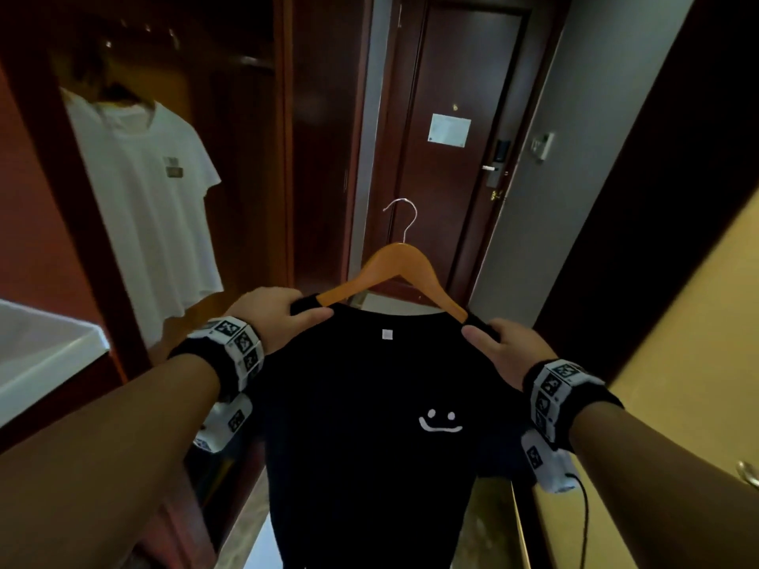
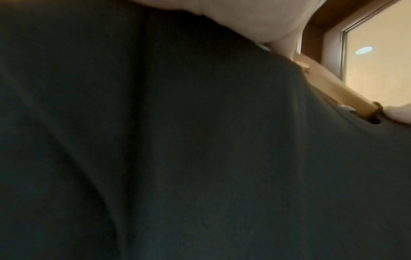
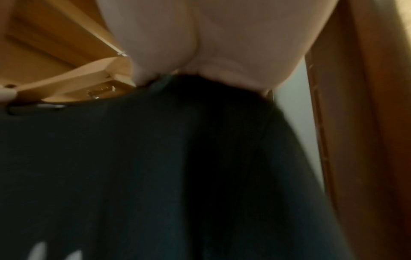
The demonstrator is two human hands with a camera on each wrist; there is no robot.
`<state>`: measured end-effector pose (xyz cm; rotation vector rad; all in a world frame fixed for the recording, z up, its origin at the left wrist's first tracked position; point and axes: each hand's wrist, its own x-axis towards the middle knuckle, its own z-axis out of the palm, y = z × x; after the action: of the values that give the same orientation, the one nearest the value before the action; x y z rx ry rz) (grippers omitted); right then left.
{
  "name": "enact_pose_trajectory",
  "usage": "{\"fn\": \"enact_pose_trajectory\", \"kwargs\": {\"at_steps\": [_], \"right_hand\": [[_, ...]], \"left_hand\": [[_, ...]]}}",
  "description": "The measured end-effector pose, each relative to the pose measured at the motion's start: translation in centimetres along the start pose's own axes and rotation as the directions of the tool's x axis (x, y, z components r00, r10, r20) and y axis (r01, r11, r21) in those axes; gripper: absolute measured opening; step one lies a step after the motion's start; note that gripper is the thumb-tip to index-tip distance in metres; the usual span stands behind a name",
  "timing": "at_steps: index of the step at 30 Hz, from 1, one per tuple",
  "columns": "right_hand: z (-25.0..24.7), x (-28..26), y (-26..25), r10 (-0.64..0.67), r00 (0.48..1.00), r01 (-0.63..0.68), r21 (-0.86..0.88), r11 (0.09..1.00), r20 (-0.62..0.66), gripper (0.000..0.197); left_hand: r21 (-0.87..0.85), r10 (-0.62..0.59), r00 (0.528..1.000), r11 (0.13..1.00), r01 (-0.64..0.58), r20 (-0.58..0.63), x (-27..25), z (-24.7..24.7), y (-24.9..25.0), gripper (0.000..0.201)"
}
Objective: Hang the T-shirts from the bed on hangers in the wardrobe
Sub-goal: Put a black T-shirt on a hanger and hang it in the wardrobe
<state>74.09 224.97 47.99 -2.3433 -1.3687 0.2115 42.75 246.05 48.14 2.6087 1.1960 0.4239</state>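
Observation:
A black T-shirt (image 1: 361,404) with a white smiley face hangs on a wooden hanger (image 1: 394,269) with a metal hook, held up in front of me. My left hand (image 1: 279,310) grips the shirt's left shoulder over the hanger's end. My right hand (image 1: 501,342) grips the right shoulder the same way. The left wrist view is filled by black fabric (image 2: 177,140), with the hanger arm (image 2: 333,88) at its right. In the right wrist view my palm (image 3: 211,44) sits on the dark fabric (image 3: 155,158) beside the hanger (image 3: 77,75). A white T-shirt (image 1: 156,199) hangs in the open wardrobe at the left.
A dark wooden room door (image 1: 460,137) with a paper notice and a lock stands ahead down a narrow corridor. A white surface (image 1: 37,355) juts in at the left. A yellowish panel (image 1: 690,342) with a handle lines the right. The wardrobe frame (image 1: 283,137) stands between wardrobe and door.

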Motion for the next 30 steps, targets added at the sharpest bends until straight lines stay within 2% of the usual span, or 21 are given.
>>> {"fn": "enact_pose_trajectory", "kwargs": {"at_steps": [3, 5, 7, 9, 12, 14, 16, 19, 22, 26, 30], "right_hand": [[-0.8, 5.2, 0.7, 0.001, 0.996, 0.001, 0.014, 1.0, -0.092, 0.056], [-0.7, 8.8, 1.0, -0.013, 0.995, 0.015, 0.017, 1.0, -0.103, 0.055], [0.5, 13.0, 0.9, -0.04, 0.995, 0.04, 0.002, 0.999, -0.095, 0.051], [1.9, 17.6, 0.5, -0.083, 0.993, 0.083, -0.001, 0.997, -0.087, 0.051], [2.9, 24.8, -1.0, -0.154, 0.985, 0.156, 0.013, 0.988, -0.073, 0.053], [2.5, 29.7, -2.5, -0.202, 0.978, 0.204, 0.04, 0.978, -0.053, 0.055], [2.1, 34.2, -4.4, -0.26, 0.965, 0.262, 0.071, 0.962, -0.033, 0.057], [2.5, 40.2, -7.8, -0.351, 0.936, 0.351, 0.095, 0.932, -0.019, 0.059], [4.0, 44.3, -11.6, -0.424, 0.906, 0.422, 0.087, 0.902, 0.003, 0.061], [6.0, 48.8, -17.2, -0.518, 0.855, 0.518, 0.063, 0.853, -0.016, 0.064], [7.9, 53.2, -23.0, -0.583, 0.812, 0.583, 0.06, 0.81, -0.021, 0.069]], "left_hand": [[-0.202, 0.017, 0.999, 0.979, -0.009, 0.04, 5.4, -0.1, -0.9, 0.095], [-0.264, -0.006, 0.998, 0.964, 0.023, 0.064, 8.3, 0.4, -2.3, 0.096], [-0.259, -0.052, 0.994, 0.963, 0.076, 0.098, 10.7, 1.3, -4.2, 0.09], [-0.222, -0.108, 0.987, 0.966, 0.132, 0.12, 13.1, 2.0, -5.8, 0.077], [-0.203, -0.211, 0.977, 0.956, 0.21, 0.02, 17.3, 1.6, -7.6, 0.053], [-0.236, -0.272, 0.96, 0.939, 0.249, -0.07, 19.8, 0.3, -8.3, 0.054], [-0.212, -0.33, 0.934, 0.931, 0.298, -0.138, 21.6, -1.2, -8.5, 0.055], [-0.03, -0.403, 0.874, 0.911, 0.41, -0.271, 23.3, -2.9, -8.7, 0.039], [0.117, -0.473, 0.812, 0.836, 0.537, -0.342, 23.8, -4.6, -10.2, 0.044], [0.177, -0.536, 0.737, 0.746, 0.642, -0.412, 24.2, -7.1, -13.7, 0.048], [0.174, -0.575, 0.687, 0.697, 0.696, -0.444, 25.6, -9.2, -17.2, 0.046]]}}
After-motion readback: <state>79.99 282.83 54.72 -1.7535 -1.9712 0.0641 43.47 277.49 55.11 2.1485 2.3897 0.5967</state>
